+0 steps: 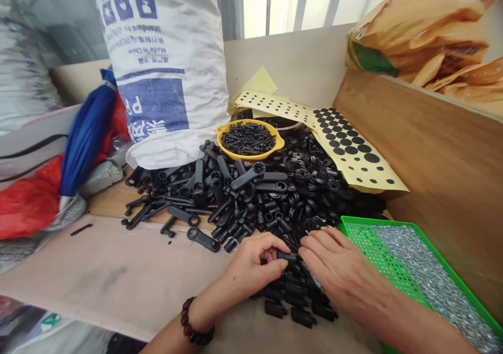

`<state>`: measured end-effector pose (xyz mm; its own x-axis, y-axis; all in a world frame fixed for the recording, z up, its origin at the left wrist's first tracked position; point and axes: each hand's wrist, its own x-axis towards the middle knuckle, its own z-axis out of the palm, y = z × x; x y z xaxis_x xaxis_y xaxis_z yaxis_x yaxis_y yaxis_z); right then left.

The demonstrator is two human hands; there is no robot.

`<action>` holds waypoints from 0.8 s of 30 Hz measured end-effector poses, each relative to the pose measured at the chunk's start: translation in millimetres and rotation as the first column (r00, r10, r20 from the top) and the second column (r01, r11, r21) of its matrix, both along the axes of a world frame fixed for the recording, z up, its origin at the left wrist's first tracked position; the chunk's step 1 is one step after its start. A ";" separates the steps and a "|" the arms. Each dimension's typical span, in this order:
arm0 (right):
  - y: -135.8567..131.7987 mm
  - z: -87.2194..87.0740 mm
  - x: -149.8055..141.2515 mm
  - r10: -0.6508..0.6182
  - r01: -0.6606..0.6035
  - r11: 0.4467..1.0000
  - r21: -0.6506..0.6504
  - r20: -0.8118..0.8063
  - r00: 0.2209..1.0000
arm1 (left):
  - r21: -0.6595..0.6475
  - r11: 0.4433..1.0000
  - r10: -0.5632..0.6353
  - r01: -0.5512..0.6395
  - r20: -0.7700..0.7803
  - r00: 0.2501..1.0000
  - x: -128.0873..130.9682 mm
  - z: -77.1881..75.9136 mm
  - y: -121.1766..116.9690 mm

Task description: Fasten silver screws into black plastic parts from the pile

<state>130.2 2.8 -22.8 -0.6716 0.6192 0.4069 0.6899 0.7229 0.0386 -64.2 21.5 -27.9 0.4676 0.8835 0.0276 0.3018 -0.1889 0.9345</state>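
Note:
My left hand (257,262) pinches a short black plastic cylinder (287,258) between thumb and fingers, just above the tabletop. Close on its right is my right hand (334,259), with its fingers bent together and the back of the hand towards me. Whatever those fingers hold is hidden. Below both hands lie several similar black cylinders (302,317) with narrow stubs at one end, set roughly in rows. Beyond the hands spreads a heap of black plastic crank-shaped arms (202,238), short tubes and round black parts (302,173).
A yellow basket (280,143) of black screw-like pieces stands amid the heap. To the right is a green perforated tray (359,241) with small silvery metal pieces. Yellow sticker sheets (363,175) lean by a wooden board (444,133). A white sack (173,65) and blue umbrella (84,128) stand left.

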 end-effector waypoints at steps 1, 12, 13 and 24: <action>-1.0 1.3 0.3 0.003 -0.003 1.000 0.006 -0.003 1.000 | -0.035 0.999 -0.002 0.003 0.023 1.000 1.7 -1.1 -1.6; -21.4 -2.8 17.0 -0.095 0.020 0.960 -0.280 -0.257 0.962 | -0.572 0.816 0.163 0.089 0.374 0.913 13.2 2.6 -10.4; -22.8 -3.5 16.5 -0.090 0.011 0.959 -0.283 -0.268 0.959 | -0.575 0.812 0.156 0.098 0.375 0.914 14.1 2.1 -11.0; -32.2 -2.7 11.5 -0.072 -0.109 0.928 -0.357 -0.459 0.886 | -0.214 0.972 -0.025 0.092 0.294 0.956 15.5 -6.8 -17.0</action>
